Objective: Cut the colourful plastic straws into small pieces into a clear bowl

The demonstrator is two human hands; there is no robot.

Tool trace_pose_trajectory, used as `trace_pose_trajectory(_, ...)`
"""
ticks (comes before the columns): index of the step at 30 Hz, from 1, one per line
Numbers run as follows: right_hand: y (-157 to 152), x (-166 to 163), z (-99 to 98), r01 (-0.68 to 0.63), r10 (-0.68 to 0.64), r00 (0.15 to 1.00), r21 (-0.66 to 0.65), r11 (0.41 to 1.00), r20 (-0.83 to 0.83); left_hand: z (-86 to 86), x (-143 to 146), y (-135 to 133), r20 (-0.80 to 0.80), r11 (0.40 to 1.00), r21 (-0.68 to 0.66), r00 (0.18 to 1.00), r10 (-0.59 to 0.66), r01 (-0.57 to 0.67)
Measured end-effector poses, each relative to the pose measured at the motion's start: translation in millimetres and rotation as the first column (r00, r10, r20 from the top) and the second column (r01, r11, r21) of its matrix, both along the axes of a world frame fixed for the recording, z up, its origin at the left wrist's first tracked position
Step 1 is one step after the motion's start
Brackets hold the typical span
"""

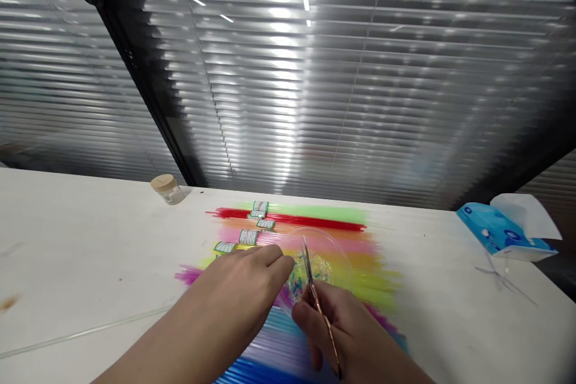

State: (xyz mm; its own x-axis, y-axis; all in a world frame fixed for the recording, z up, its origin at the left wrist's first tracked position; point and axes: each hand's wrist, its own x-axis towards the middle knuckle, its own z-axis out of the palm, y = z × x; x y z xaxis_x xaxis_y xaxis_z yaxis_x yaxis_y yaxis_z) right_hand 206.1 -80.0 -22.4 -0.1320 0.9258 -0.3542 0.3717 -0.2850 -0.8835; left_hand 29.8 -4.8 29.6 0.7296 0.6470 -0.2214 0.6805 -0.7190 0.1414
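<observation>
Lower ctr of frame: left hand (245,288) lies palm-down over the coloured straws (360,264), its fingers (272,258) bent and closed together, tips at the left rim of a clear plastic dish (337,249). Cannot tell whether they grip the rim or only rest against it. Right hand (346,330), btm ctr, just right of the left hand: fingers (306,319) pinched shut round a pair of copper-coloured tweezers (317,300). Tweezers run up-frame from the hand, tips inside the dish over a heap of small multicoloured bits (317,267). Whether the tips hold a bit is too blurred to tell. The dish sits on top of the straws, approx. ctr of frame, between both hands and the far straw rows. Straws lie flat on the white tabletop (90,240) in parallel colour bands: green and red farthest up-frame, then pink, orange and yellow, w/ purple and blue nearest the btm edge. Several small paper labels (249,236) sit on the bands, left of the dish. Left of ctr, at the tabletop's far edge: small clear jar (167,189) w/ tan lid, well apart from the hands. Right edge of frame: blue tissue pack (499,231), one white tissue sticking out. Closed metal blinds (360,72) fill the upper frame.
</observation>
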Motion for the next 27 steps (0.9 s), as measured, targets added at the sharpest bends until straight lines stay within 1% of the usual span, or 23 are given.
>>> trace_pose_trajectory(3,0.2,-0.6,1.0,-0.006,0.006,1.000,-0.008,1.000,0.003,1.0,0.1,-0.4,-0.029,1.000,-0.014,1.000,0.004,-0.004)
trace_pose_trajectory(8,0.5,-1.9,1.5,-0.010,0.010,1.000,-0.017,1.000,0.008,1.4,1.4,0.8,-0.032,1.000,0.006,0.999,0.016,-0.016)
trace_pose_trajectory(12,0.6,-1.3,1.3,-0.009,0.009,1.000,-0.026,1.000,-0.024,1.8,2.3,2.7,-0.064,0.999,-0.020,0.997,0.032,-0.034)
trace_pose_trajectory(15,0.2,-1.0,0.3,-0.008,0.007,0.999,-0.033,0.999,-0.038,1.6,1.6,2.7,-0.049,0.998,-0.037,0.998,0.044,-0.046)
trace_pose_trajectory(20,-1.1,-1.5,-1.1,0.004,-0.004,1.000,-0.015,1.000,-0.003,2.4,0.9,1.6,-0.041,0.999,-0.032,0.999,0.036,-0.037)
trace_pose_trajectory(24,-1.4,-1.1,-0.6,-0.036,0.037,0.998,-0.007,0.999,0.046,2.7,2.7,1.9,-0.055,0.999,-0.010,0.998,0.041,-0.042)
trace_pose_trajectory(27,-0.6,-1.1,-0.5,-0.055,0.055,0.998,-0.005,0.998,0.037,0.4,3.2,2.1,-0.033,1.000,0.006,0.999,0.011,-0.011)
